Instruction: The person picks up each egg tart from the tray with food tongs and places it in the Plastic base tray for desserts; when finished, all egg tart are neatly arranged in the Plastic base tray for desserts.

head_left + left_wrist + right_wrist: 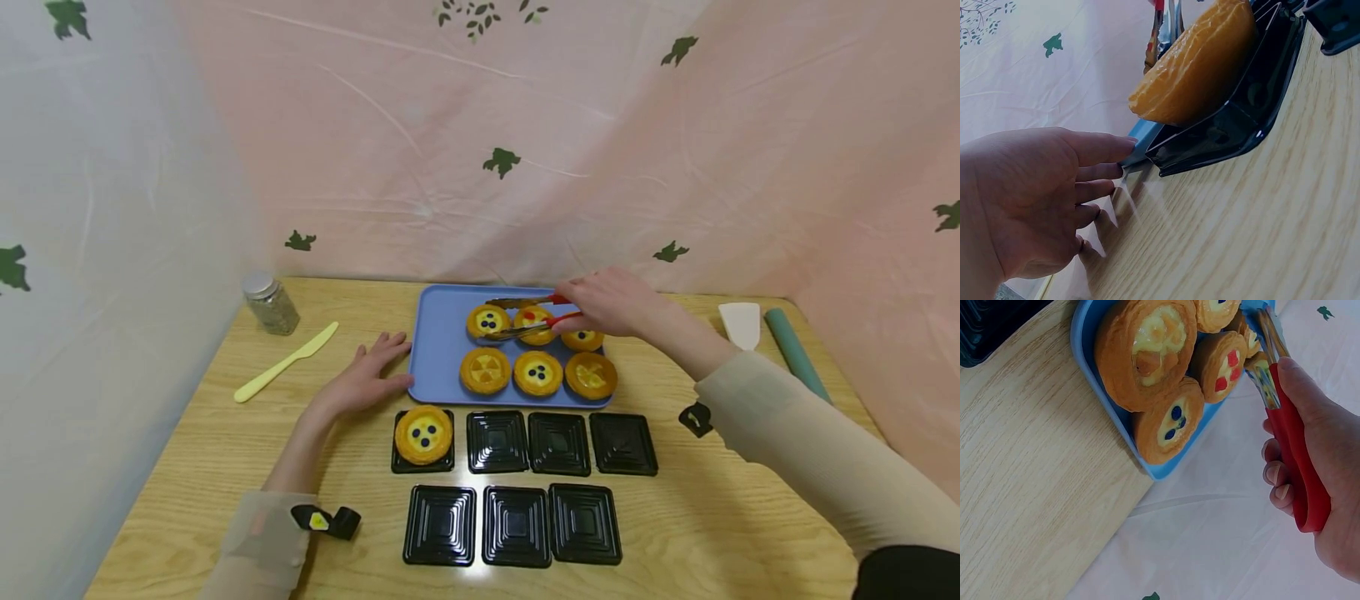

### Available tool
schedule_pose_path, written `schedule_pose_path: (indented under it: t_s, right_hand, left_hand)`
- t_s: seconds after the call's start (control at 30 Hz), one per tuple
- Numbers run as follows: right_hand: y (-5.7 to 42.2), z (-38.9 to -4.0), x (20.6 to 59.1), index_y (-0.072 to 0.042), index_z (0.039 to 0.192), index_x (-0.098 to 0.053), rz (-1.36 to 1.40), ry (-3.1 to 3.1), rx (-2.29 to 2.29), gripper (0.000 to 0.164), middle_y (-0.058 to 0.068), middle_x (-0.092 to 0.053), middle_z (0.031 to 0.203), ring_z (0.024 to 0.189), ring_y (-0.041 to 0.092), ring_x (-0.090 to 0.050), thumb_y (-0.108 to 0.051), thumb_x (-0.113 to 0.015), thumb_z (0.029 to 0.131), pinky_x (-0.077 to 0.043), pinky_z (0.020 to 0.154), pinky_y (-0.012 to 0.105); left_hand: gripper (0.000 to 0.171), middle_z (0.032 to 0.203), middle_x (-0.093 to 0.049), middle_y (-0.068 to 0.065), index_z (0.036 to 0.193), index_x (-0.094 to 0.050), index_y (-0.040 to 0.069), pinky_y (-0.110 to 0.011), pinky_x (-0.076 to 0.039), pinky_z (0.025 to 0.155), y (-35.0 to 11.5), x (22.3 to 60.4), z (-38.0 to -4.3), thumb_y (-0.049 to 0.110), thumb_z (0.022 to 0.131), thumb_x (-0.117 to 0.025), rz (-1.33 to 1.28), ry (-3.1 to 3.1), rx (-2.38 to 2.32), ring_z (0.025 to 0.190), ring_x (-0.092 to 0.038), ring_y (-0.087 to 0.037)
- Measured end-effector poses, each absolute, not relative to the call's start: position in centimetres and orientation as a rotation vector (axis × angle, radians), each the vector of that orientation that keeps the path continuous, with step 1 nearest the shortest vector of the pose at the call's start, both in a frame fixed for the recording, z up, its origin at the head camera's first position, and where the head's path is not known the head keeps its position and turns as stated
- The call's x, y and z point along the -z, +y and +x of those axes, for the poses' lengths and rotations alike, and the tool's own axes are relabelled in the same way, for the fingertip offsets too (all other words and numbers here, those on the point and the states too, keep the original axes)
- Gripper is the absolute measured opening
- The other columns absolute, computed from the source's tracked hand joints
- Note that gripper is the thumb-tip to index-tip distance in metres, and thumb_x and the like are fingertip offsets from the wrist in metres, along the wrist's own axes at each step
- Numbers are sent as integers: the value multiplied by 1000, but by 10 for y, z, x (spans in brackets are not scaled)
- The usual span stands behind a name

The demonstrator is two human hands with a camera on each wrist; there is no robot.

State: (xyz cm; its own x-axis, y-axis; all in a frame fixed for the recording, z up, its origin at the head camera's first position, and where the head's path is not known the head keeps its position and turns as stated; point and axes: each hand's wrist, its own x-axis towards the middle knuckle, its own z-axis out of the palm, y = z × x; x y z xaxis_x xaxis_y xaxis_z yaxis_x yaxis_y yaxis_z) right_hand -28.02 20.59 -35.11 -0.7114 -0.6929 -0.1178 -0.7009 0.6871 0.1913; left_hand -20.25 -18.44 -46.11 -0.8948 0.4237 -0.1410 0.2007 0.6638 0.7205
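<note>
My right hand (618,304) grips red-handled metal tongs (1300,465) over the blue tray (438,333). The tongs' two arms lie apart, their tips at either side of the back-left tart (488,319) with dark berry dots; whether they touch it I cannot tell. Beside it are a red-topped tart (1221,367) and another berry tart (1169,430), partly covered by hand and tongs in the head view. A front row holds several more, including a fruit-wedge tart (484,372). My left hand (363,383) has its fingers extended against the tray's left edge.
A berry tart (423,435) sits on a black square holder (397,462) before the tray; several bare holders (517,525) stand nearby. At left are a jar (272,306) and yellow knife (288,362); at right a white scraper (741,325) and green roll (795,354). Cloth hangs behind.
</note>
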Motion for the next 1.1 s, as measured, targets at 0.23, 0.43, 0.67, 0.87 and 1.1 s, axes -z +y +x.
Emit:
schedule_pose_path:
  t_s: [0.23,0.43,0.67,0.87,1.1]
  right_hand:
    - [206,-281,351,-9,113,-65,-1162,2855,-336,55,5,-72,85,58,17,-54,-60,-64,94,-42,50,29]
    - [206,-280,350,-10,110,-64,-1165,2856,-333,53,5,-72,85,57,17,-54,-60,-64,94,-41,50,29]
    - [206,-280,350,-10,109,-64,-1165,2859,-342,54,5,-71,82,56,17,-53,-61,-64,94,-39,49,28]
    - [205,-281,344,-9,111,-66,-1192,2867,-337,52,5,-72,85,60,18,-56,-58,-67,93,-48,55,31]
    - [206,-280,312,-10,111,-66,-1171,2870,-304,51,4,-73,90,68,20,-62,-58,-67,93,-55,64,36]
  left_hand:
    - [65,171,-18,-24,157,-36,-4,-67,9,127,-184,461,-203,25,103,-60,500,2586,-1072,161,1,-45]
    - [66,171,-18,-24,157,-36,-4,-67,10,127,-184,461,-203,24,103,-60,497,2581,-1080,161,1,-45]
    - [66,171,-17,-24,157,-35,-4,-67,10,127,-184,461,-203,25,103,-60,505,2580,-1079,161,1,-45]
    - [66,171,-18,-24,157,-35,-4,-68,9,127,-184,461,-203,25,103,-60,515,2587,-1079,161,1,-46]
    - [66,170,-18,-25,157,-35,-5,-68,9,127,-184,460,-202,25,104,-60,519,2586,-1079,160,1,-47]
